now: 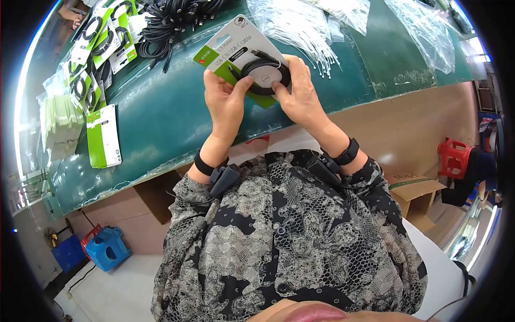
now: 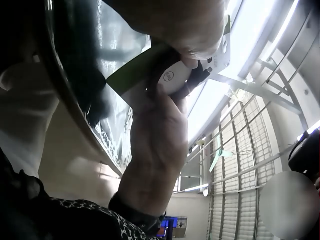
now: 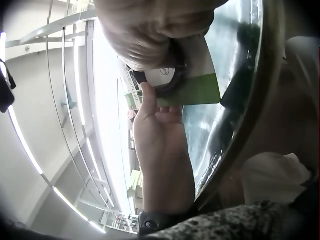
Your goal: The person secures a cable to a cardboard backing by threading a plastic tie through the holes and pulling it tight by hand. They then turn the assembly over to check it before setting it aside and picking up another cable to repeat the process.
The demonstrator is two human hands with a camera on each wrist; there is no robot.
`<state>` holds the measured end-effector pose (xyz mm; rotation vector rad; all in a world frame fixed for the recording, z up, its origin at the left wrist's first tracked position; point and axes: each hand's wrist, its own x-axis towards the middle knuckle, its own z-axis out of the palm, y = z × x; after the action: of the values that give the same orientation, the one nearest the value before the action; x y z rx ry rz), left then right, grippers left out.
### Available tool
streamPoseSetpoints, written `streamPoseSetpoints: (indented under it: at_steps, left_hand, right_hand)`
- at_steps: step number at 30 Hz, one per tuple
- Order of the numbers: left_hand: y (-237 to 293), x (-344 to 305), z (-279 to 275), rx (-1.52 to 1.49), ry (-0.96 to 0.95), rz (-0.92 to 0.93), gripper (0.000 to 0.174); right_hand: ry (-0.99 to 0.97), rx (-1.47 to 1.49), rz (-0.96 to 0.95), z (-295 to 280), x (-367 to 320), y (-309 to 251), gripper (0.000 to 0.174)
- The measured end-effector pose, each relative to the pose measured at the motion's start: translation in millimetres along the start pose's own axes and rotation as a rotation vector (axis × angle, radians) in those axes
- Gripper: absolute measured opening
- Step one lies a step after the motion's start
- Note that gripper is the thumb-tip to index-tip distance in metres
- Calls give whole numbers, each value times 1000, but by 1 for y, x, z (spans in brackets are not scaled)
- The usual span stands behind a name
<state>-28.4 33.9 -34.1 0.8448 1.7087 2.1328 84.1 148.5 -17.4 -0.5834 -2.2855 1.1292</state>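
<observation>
Over the green table (image 1: 161,118) both hands hold up a white and green packaging card (image 1: 228,45) printed "USB-C to USB-C cable". A coiled black cable (image 1: 256,67) lies on its front. My left hand (image 1: 236,92) grips the card's lower left, its thumb on the coil. My right hand (image 1: 292,80) holds the right side, thumb pressing the coil by its small white label. In the left wrist view the card's green edge (image 2: 132,72) and the label (image 2: 170,77) show between the two hands. The right wrist view has the card's green corner (image 3: 197,90) under my right hand (image 3: 150,35).
A bundle of loose black cables (image 1: 171,21) lies at the table's far side, packed cables (image 1: 102,37) and blank green cards (image 1: 104,134) to the left. Clear bags of white ties (image 1: 300,27) lie to the right. On the floor stand a red stool (image 1: 453,155), a cardboard box (image 1: 418,188) and a blue container (image 1: 107,247).
</observation>
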Motion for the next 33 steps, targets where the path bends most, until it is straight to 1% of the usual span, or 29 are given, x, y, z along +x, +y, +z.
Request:
streamPoseSetpoints:
  at_steps: [2,3,6,7,10,11,14,15,18,19,22,23,26,27,30,31,33]
  left_hand:
    - [0,0,-1,137,10,-62,42]
    - [-1,0,-1,140,7,-62,42]
    - [-4,-1,1,-189,72,-148,41]
    - [-2,-1,0,-185,71,-143,41]
    - [4,-10,-3,-201,-223,-495,37]
    - [6,-12,-4,-201,-223,-498,37]
    - [5,-13,5,-444,-38,-450,33]
    - [4,-14,5,-453,-48,-452,33]
    - [-1,-18,-12,-526,-1,-371,33]
    - [-1,-19,-15,-527,-3,-372,33]
    - [-2,-22,-20,-509,-4,-433,33]
    - [-2,-23,-20,-508,-3,-433,33]
    - [-4,-24,-18,-482,-9,-444,33]
    - [-4,-23,-18,-481,-7,-444,33]
    - [-4,-23,-20,-488,-34,-458,34]
    - [-4,-23,-20,-486,-33,-457,34]
    - [-3,-22,-20,-486,-35,-470,35]
  right_hand:
    - [-33,122,67,-1,1,3,39]
    - [-30,125,68,-2,3,5,39]
    - [-108,411,276,-7,8,10,38]
    - [-107,414,272,-8,10,9,38]
    - [-190,528,267,-11,11,7,40]
    - [-191,527,269,-9,10,6,40]
    - [-108,753,270,-12,9,3,31]
    - [-99,742,271,-19,11,8,31]
    - [88,-63,25,-43,23,33,19]
    - [91,-64,26,-47,29,42,19]
    - [150,-430,-117,-52,46,68,12]
    - [149,-428,-117,-50,50,69,12]
    - [232,-540,-287,-41,63,67,11]
    - [231,-539,-288,-39,68,68,11]
    - [211,-628,-389,-33,77,71,10]
    - [211,-625,-390,-33,77,70,10]
    - [161,-558,-219,-34,78,64,9]
